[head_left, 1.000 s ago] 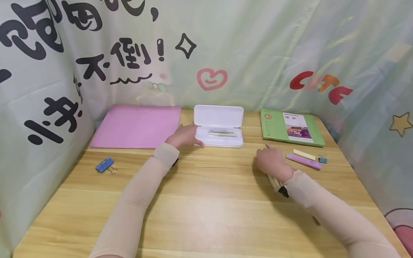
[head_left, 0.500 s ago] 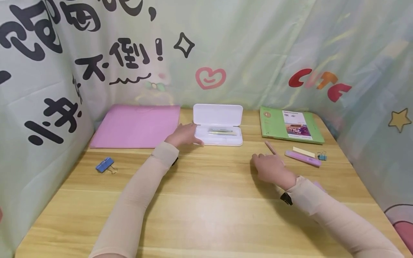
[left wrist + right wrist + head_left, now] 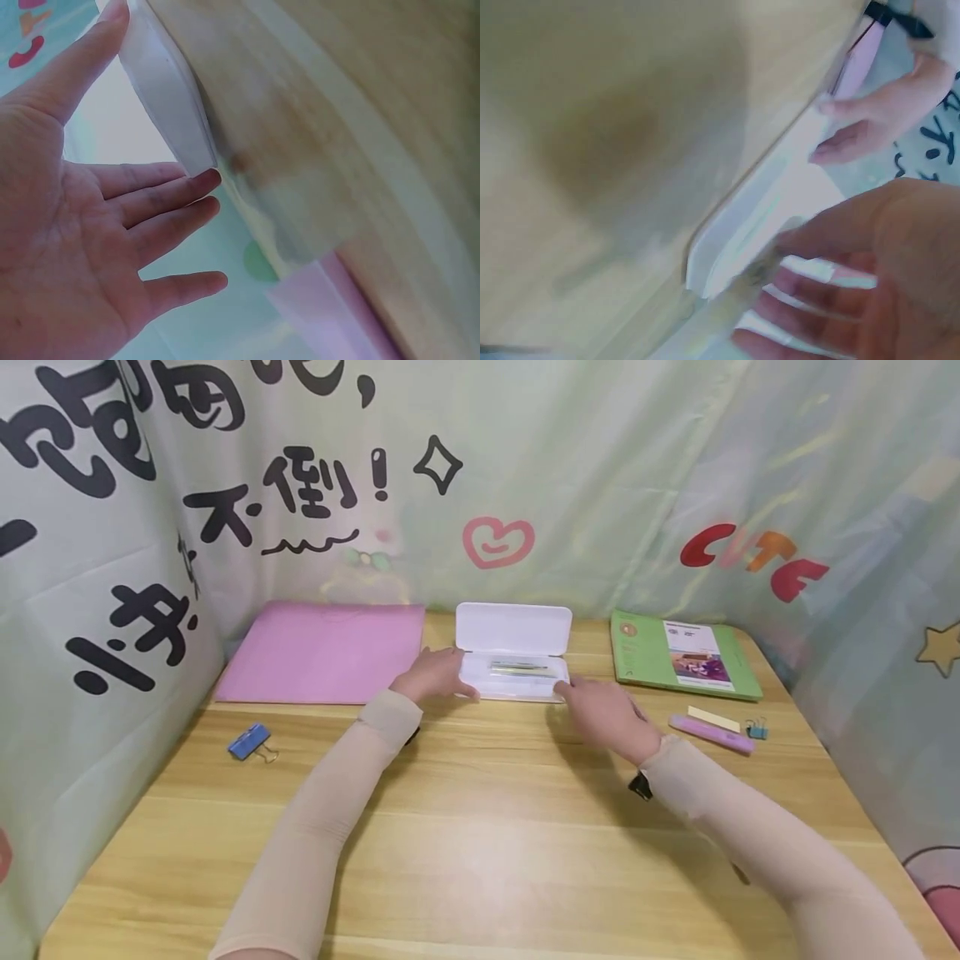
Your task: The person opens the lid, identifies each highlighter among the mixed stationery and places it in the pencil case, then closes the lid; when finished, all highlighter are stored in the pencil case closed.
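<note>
A white pencil case (image 3: 513,628) stands with its lid up at the back middle, with slim pens (image 3: 521,669) inside. My left hand (image 3: 433,674) rests at the case's left end, thumb at the front edge. In the left wrist view its fingers are straight and spread, one fingertip touching the case's corner. My right hand (image 3: 606,714) is at the case's right front corner. In the right wrist view it pinches a long, blurred translucent strip (image 3: 731,304) with yellowish marks between thumb and fingers, overlapping the case's end. I cannot tell what the strip is.
A pink folder (image 3: 322,652) lies left of the case, a green book (image 3: 645,652) to the right. A blue binder clip (image 3: 249,742) is at front left. A purple highlighter (image 3: 712,734), a pale yellow strip (image 3: 714,719) and a teal clip (image 3: 757,729) lie at the right.
My right hand has moved left and away from me, from the tabletop beside the pink pen to the case's right corner, carrying the strip. My left hand has stayed at the case.
</note>
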`<state>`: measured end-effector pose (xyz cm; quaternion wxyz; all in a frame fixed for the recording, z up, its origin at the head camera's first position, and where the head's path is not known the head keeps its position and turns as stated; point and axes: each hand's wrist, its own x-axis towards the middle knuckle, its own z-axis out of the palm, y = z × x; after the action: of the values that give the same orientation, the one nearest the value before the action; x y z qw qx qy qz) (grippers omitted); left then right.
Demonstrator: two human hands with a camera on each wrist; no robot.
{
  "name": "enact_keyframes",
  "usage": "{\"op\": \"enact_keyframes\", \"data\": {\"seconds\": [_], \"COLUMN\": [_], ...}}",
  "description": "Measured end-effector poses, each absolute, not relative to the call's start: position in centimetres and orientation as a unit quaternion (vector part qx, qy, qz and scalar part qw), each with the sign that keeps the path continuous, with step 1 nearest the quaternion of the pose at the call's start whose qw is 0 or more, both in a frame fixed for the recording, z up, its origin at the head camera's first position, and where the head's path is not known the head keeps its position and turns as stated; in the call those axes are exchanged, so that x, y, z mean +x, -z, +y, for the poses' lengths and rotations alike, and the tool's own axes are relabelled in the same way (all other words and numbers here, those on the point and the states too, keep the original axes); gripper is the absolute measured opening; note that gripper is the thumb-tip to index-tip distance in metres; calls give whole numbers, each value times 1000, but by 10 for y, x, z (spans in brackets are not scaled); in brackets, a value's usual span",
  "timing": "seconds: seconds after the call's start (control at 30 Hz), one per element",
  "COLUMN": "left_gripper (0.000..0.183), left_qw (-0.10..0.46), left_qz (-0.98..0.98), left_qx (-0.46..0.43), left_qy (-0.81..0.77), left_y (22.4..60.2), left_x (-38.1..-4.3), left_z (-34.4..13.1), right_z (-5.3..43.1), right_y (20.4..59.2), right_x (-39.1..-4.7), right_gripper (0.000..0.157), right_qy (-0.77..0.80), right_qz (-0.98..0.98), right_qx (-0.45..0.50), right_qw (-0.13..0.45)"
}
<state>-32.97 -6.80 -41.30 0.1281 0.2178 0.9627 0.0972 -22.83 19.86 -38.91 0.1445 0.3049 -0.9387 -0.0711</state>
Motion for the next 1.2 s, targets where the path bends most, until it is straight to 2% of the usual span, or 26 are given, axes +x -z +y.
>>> {"op": "enact_keyframes", "data": {"seconds": [0.17,0.43,0.6,1.0,1.2], "left_gripper": [94,90,89,94,96], "left_qw": [134,119,111,119,126], "left_qz": [963,963,966,966,968], "left_qx": [212,213,211,209,200], "left_qy": [-99,-110,-100,-94,-89], "left_y": [414,420,421,410,413], "left_x": [-330,-327,-326,-329,-329], "left_z": [-68,-65,-64,-67,-68], "right_z": [173,145,138,144,145], "right_y": [394,413,416,404,406], "right_x": [-272,-315,-321,-314,-308], "right_gripper": [32,21,21,15,15], "right_qy": [28,54,67,74,72], "right_qz": [-941,-941,-940,-942,-942], "right_qx": [311,318,322,301,308], "right_qw": [127,106,89,129,115]}}
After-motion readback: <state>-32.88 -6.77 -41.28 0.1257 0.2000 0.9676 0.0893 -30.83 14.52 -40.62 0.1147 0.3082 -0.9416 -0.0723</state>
